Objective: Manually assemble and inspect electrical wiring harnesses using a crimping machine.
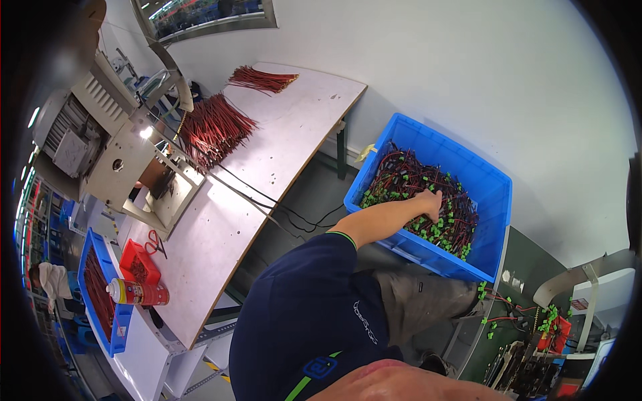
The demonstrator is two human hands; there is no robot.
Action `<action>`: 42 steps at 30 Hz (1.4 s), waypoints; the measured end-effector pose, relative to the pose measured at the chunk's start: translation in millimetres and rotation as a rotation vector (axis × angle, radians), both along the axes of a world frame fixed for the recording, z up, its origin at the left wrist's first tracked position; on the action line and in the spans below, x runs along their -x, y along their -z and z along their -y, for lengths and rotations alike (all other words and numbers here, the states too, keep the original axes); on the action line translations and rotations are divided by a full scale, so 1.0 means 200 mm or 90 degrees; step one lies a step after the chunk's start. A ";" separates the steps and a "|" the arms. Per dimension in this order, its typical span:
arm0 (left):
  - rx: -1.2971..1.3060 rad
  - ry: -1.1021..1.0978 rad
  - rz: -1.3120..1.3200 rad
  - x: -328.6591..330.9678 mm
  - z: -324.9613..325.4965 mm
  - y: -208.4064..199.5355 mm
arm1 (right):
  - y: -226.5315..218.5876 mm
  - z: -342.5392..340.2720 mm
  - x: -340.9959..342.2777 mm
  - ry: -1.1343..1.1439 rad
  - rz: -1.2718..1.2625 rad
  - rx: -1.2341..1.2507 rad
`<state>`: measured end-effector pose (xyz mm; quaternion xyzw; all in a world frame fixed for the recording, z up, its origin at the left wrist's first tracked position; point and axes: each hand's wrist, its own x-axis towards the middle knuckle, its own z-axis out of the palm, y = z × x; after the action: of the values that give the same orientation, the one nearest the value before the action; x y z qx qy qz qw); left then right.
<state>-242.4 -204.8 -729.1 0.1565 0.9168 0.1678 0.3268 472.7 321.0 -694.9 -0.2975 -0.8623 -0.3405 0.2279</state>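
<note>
My left arm reaches across to a deep blue plastic bin (498,200) standing near the wall. Inside it my left hand (428,204) rests low over a heap of dark red and black wires with green connectors (438,230). Its fingers are curled together among the wires, and whatever they may hold is too small to make out. Nowhere in the picture does my right hand show.
A white table (267,154) carries bundles of red wires (214,130), scissors (155,244), a small red bin (139,264), a spray can (140,293) and a lit machine (127,154). A blue tray (118,334) sits beside it. The green table (528,257) holds tools and wires.
</note>
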 end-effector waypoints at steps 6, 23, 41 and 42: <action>-0.046 -0.060 -0.011 -0.01 0.08 0.06 | -0.11 0.06 -0.06 -0.022 -0.003 -0.029; -0.087 0.033 -0.163 -0.24 0.16 0.03 | -0.23 0.72 -0.77 0.038 -0.051 -0.129; -0.176 0.067 -0.234 -0.51 0.44 -0.14 | -0.05 0.76 -1.19 0.012 -0.078 -0.178; -0.172 0.064 -0.228 -0.53 0.46 -0.15 | -0.06 0.74 -1.23 0.010 -0.076 -0.180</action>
<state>-135.7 -297.1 -699.2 0.2713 0.9204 0.2422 0.1432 717.8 172.3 -683.9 -0.2886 -0.7884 -0.4423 0.3156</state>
